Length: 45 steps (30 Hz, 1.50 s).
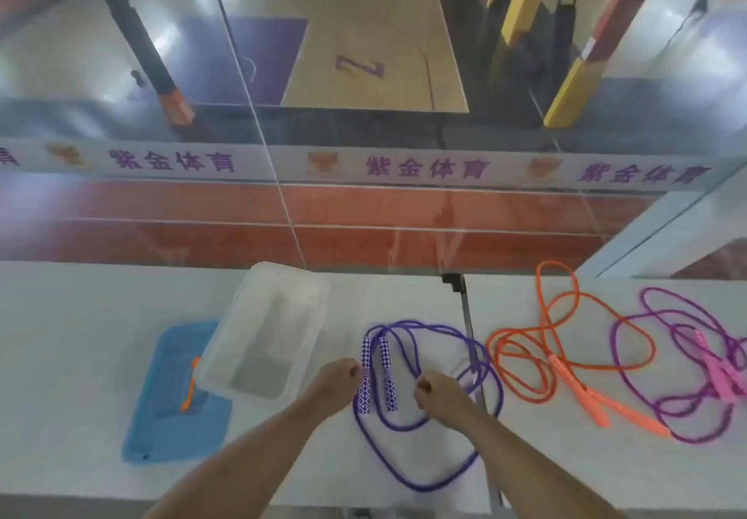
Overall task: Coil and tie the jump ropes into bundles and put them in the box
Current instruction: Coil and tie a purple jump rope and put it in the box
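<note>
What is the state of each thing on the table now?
Box: open, tilted, empty inside.
Blue lid: off, flat beside the box.
Purple rope: loose, untied, handles side by side.
Orange rope: loose, untied.
Violet rope: loose, untied, pink handles.
Left hand: fingers curled, by a handle.
Right hand: fingers curled, on the purple rope.

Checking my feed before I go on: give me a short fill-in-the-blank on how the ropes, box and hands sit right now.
1. The clear box holds ____ ropes.
2. The box rests partly on a ____ lid.
3. Between the left hand and right hand lie the two checkered handles of the ____ rope.
4. The rope directly right of that one is the ____ rope, with the magenta rope beyond it.

Missing words: no; blue; purple; orange
</note>
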Tool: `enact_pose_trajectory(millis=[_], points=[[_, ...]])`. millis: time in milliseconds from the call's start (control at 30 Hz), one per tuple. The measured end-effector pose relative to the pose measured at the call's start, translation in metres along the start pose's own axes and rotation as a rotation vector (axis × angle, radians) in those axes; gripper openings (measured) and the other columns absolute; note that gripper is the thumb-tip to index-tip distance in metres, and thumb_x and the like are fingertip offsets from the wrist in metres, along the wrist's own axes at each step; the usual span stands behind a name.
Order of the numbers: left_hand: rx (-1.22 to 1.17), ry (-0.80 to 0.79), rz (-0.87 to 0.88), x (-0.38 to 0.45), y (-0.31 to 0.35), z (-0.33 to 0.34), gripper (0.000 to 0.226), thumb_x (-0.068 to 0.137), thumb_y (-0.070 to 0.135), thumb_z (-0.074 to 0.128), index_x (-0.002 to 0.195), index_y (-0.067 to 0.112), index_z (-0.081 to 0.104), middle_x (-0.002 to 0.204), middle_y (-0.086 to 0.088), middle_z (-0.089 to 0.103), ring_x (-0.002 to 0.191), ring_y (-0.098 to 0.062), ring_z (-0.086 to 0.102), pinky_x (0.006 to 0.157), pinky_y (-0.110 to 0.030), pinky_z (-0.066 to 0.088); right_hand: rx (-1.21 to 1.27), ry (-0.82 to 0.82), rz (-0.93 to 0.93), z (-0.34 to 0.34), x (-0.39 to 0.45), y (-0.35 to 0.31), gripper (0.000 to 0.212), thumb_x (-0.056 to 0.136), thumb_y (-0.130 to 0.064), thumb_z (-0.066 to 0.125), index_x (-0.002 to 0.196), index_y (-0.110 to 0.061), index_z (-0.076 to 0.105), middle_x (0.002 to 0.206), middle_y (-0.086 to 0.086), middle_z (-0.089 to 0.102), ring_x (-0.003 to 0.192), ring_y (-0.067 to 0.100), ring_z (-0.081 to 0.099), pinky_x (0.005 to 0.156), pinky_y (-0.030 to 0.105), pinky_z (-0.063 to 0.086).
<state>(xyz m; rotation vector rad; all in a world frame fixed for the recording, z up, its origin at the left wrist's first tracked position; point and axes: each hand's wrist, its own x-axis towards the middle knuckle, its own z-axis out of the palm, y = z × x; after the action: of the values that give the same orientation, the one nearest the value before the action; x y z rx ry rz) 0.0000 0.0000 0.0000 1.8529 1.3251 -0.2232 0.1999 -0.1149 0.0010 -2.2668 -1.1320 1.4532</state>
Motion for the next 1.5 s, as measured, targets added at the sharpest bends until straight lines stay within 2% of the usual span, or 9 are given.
enact_pose_trajectory(millis=[367,633,867,933,1033,1100,1233,1333,1500], points=[[0.047,0.029,-0.225,0.083,-0.011,0.049,0.032,0.091,0.035,0.053,0.110,0.011,0.062,0.107,-0.008,0.066,0.098,-0.031,0.063,0.083,-0.036,0.052,-0.067,-0.095,0.032,0.001,0.023,0.026,0.032,0.097,-0.031,0.049,0.085,-0.002,0.055,0.077,0.007,0.060,0.068,0.017,0.053,0.063,0.032,0.042],[0.016,0.061,-0.296,0.074,-0.004,0.054,0.022,0.093,0.034,0.049,0.103,0.015,0.051,0.098,-0.006,0.064,0.093,-0.031,0.063,0.078,-0.037,0.052,-0.093,-0.153,-0.018,-0.034,0.034,0.024,0.029,0.099,-0.025,0.046,0.097,-0.003,0.064,0.099,0.012,0.069,0.088,0.026,0.064,0.071,0.031,0.044],[0.036,0.104,0.028,0.004,0.021,0.023,0.023,0.101,0.026,0.047,0.122,0.023,0.054,0.101,-0.003,0.066,0.093,-0.027,0.063,0.075,-0.031,0.044,-0.226,0.040,-0.425,-0.058,0.050,-0.015,0.059,0.091,-0.031,0.064,0.146,-0.021,0.046,0.150,0.001,0.047,0.140,0.021,0.039,0.117,0.039,0.032],[-0.019,0.078,0.047,-0.020,0.028,0.009,0.024,0.100,0.031,0.047,0.123,0.034,0.054,0.100,0.003,0.067,0.089,-0.019,0.063,0.077,-0.032,0.048,-0.271,0.004,-0.486,-0.062,0.051,-0.030,0.051,0.091,-0.037,0.064,0.140,-0.024,0.053,0.142,-0.002,0.054,0.133,0.019,0.045,0.112,0.037,0.036],[-0.327,0.124,-0.060,-0.045,0.035,-0.013,0.017,0.101,0.044,0.046,0.113,0.040,0.058,0.075,0.007,0.062,0.063,-0.014,0.054,0.059,-0.027,0.044,-0.268,-0.048,-0.559,-0.064,0.046,-0.040,0.012,0.095,-0.038,0.055,0.090,-0.029,0.062,0.092,-0.006,0.064,0.085,0.012,0.059,0.077,0.029,0.042],[-0.684,0.165,-0.167,-0.054,0.035,-0.031,0.018,0.103,0.043,0.044,0.111,0.048,0.060,0.061,0.005,0.045,0.051,-0.013,0.036,0.049,-0.025,0.031,-0.175,-0.103,-0.510,-0.068,0.041,-0.038,0.028,0.098,-0.036,0.056,0.072,-0.027,0.051,0.071,-0.009,0.053,0.065,0.005,0.050,0.064,0.025,0.037],[-1.024,0.301,-0.194,-0.056,0.018,-0.068,0.021,0.107,0.026,0.040,0.116,0.026,0.059,0.066,-0.005,0.039,0.049,-0.016,0.034,0.047,-0.025,0.032,0.025,-0.065,-0.375,-0.087,0.034,-0.024,0.041,0.099,-0.038,0.058,0.077,-0.003,0.057,0.063,-0.003,0.051,0.056,0.008,0.047,0.059,0.024,0.039],[-1.156,0.424,-0.266,-0.048,0.001,-0.090,0.014,0.103,0.009,0.041,0.111,0.005,0.053,0.085,-0.012,0.052,0.049,-0.017,0.041,0.046,-0.026,0.037,0.176,-0.017,-0.296,-0.100,0.019,-0.020,0.041,0.103,-0.029,0.052,0.067,-0.011,0.052,0.059,-0.003,0.046,0.057,0.010,0.044,0.060,0.021,0.036],[-1.248,0.351,-0.242,-0.044,0.008,-0.102,0.021,0.106,0.032,0.038,0.109,0.019,0.053,0.069,-0.005,0.048,0.046,-0.016,0.038,0.047,-0.025,0.032,0.286,0.046,-0.187,-0.092,0.006,-0.016,0.030,0.103,-0.020,0.050,0.083,-0.014,0.070,0.065,0.004,0.046,0.064,0.018,0.039,0.059,0.028,0.032]])
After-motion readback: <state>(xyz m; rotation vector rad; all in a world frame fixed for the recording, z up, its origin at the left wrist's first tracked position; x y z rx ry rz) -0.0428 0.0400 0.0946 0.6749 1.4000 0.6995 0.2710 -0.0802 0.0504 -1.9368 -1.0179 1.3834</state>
